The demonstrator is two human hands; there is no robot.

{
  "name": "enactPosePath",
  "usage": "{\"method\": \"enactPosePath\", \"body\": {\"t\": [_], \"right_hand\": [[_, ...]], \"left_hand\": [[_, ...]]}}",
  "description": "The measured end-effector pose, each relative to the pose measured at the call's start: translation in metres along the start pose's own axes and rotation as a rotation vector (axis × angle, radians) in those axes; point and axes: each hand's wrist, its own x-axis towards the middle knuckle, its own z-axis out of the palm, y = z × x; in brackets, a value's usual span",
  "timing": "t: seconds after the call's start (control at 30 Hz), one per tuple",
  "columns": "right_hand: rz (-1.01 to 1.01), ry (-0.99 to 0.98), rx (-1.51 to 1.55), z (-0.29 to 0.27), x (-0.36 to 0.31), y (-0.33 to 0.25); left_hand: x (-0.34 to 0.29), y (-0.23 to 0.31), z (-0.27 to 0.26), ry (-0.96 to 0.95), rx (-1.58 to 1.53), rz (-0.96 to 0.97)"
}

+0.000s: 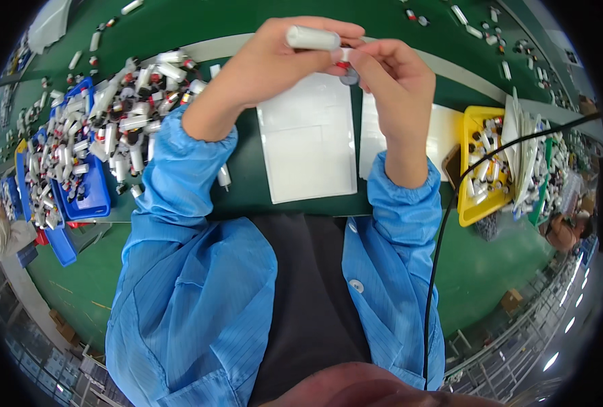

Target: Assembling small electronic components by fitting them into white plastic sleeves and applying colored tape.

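Both of my hands are raised close together over the far side of the green table. My left hand [269,60] is closed around a short white cylinder [313,38], which lies across its fingers. Between the two hands is a small part with a red band and a grey end [345,69]. My right hand [397,76] pinches it with thumb and fingers, and my left fingertips reach its other side. Whether this part joins the cylinder is hidden by the fingers. Below the hands lies a white rectangular sheet [308,152].
A heap of similar white cylinders with red and black parts [135,112] lies at left, beside a blue bin [96,193]. At right stands a yellow bin [474,216] holding more. A black cable [444,234] runs past my right arm. A second white sheet [371,146] lies under that arm.
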Motion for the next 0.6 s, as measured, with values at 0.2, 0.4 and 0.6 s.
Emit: {"method": "enactPosePath", "body": {"t": [0.2, 0.4, 0.6], "right_hand": [[0.062, -0.13, 0.363, -0.012, 0.003, 0.011], [0.178, -0.203, 0.534, 0.005, 0.002, 0.022], [0.16, -0.197, 0.005, -0.005, -0.027, 0.029]], "left_hand": [[0.0, 0.01, 0.001, -0.1, 0.259, 0.241], [-0.024, 0.052, -0.027, 0.028, 0.18, 0.003], [-0.052, 0.103, -0.233, 0.574, 1.102, -0.153]]}}
